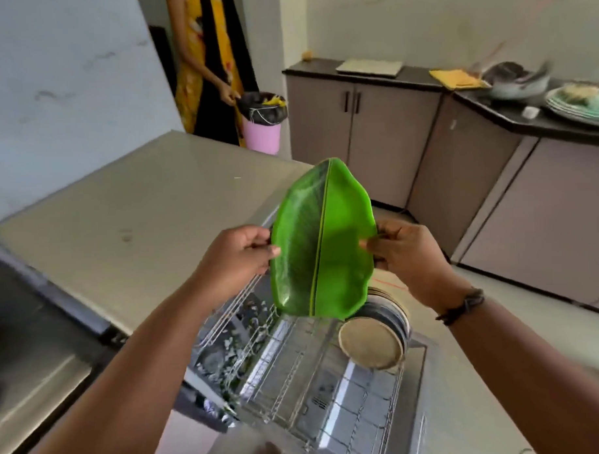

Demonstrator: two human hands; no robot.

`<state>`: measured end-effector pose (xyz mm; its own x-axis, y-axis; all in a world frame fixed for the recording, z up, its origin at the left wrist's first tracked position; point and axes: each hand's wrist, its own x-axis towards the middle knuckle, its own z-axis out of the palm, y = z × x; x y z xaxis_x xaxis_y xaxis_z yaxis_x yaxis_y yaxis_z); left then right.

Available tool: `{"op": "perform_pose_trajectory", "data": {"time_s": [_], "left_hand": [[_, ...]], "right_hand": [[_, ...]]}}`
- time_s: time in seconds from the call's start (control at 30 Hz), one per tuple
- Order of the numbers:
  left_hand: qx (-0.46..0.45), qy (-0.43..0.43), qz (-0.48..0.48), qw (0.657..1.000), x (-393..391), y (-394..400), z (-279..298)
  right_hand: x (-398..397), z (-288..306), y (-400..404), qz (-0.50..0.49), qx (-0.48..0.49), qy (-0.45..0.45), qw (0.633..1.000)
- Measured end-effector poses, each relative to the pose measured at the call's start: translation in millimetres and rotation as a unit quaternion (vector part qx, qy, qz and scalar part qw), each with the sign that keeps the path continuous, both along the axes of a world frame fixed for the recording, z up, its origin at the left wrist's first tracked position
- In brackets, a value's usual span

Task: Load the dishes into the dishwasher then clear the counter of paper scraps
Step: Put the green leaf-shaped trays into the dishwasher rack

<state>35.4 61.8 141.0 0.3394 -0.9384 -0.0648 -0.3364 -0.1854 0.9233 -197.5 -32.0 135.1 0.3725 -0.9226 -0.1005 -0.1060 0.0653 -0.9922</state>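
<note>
Above the pulled-out dishwasher rack (316, 372), both hands hold a green leaf-shaped plate (322, 239) on edge, its face turned toward the camera. Left hand (239, 254) pinches the plate's left rim, thumb on the face and fingers curled behind; right hand (399, 250) pinches the right rim likewise. Holding the plate upright by opposite rims probably suits lowering it between the wire tines. Round plates (380, 336) already stand on edge at the rack's right side, just below the green plate. Left of the rack lies a grey bench (130, 198). Farther off, a dark bench (525, 120) carries stacked plates (579, 105), a pan (517, 81) and a yellow cloth (456, 78). Beside a pink bin (262, 126) stands a person (204, 60). Loading appears unfinished.
</note>
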Motion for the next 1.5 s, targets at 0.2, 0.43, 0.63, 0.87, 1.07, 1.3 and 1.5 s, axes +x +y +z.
{"op": "perform_pose_trajectory", "data": {"time_s": [0.2,0.43,0.63,0.87,1.07,1.3,1.5], "left_hand": [[-0.043,-0.145,-0.044,0.988,9.2,-118.7,-32.6],[0.002,-0.151,-0.068,0.986,26.2,-228.6,-112.4],[0.120,-0.155,-0.060,0.979,31.1,-267.6,-249.8],[0.202,-0.180,-0.013,0.963,30.8,-270.8,-426.8],[0.140,-0.150,0.061,0.977,42.8,-329.9,-476.2],[0.115,-0.095,0.061,0.987,84.1,-384.3,-514.0],[0.121,-0.132,-0.001,0.984,94.4,-388.0,-535.6]], "right_hand": [[2.5,-32.2,-71.8,-0.098,-0.159,0.207,0.960],[31.8,-107.9,-152.1,-0.065,-0.139,0.404,0.902],[48.4,-232.9,-193.2,-0.004,-0.072,0.452,0.889],[64.6,-404.3,-217.4,0.062,-0.024,0.475,0.877],[81.3,-460.8,-266.1,0.025,-0.100,0.464,0.880],[108.0,-494.6,-317.0,0.004,-0.109,0.412,0.904],[112.3,-515.7,-317.1,0.006,-0.109,0.413,0.904]]}}
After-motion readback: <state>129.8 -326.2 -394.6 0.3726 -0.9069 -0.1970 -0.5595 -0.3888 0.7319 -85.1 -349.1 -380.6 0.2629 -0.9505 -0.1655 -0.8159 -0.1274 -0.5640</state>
